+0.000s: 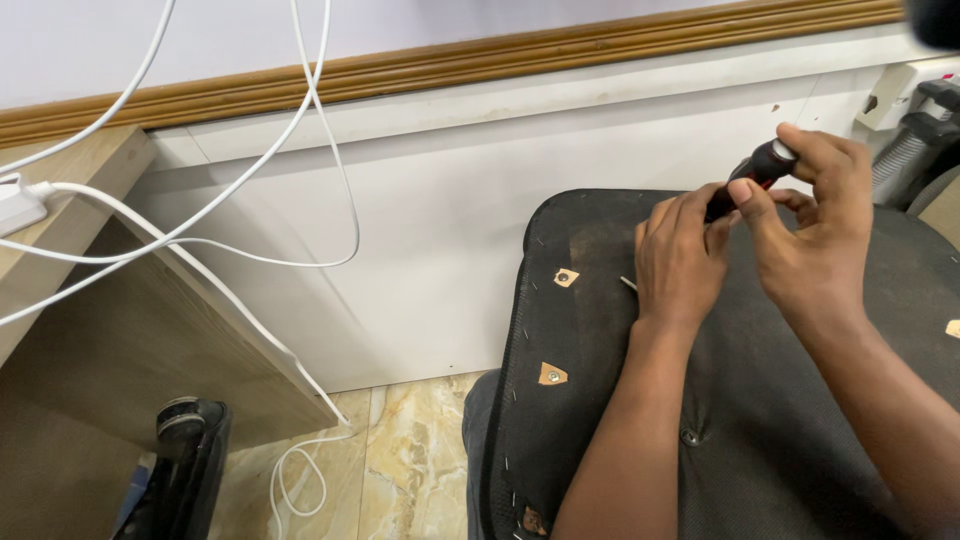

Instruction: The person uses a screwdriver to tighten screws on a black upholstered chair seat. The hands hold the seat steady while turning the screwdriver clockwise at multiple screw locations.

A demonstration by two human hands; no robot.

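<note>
Both of your hands are closed on one screwdriver (752, 180) above the upturned black chair seat (600, 420). Your left hand (680, 260) wraps the lower part of the red-and-black handle, fingers curled round it, while your right hand (815, 235) pinches the handle's upper end between thumb and fingertips. A thin metal tip (628, 284) pokes out just left of your left hand, close over the seat's fabric; whether it touches the fabric cannot be told. On the seat's underside, left of your hands, two bare patches of wood each show a screw hole (565, 277), one nearer your hands and one lower down. Left of the seat, white cables (300, 180) hang against the white wall panel (430, 200), and further left stands a wooden desk (140, 330).
</note>
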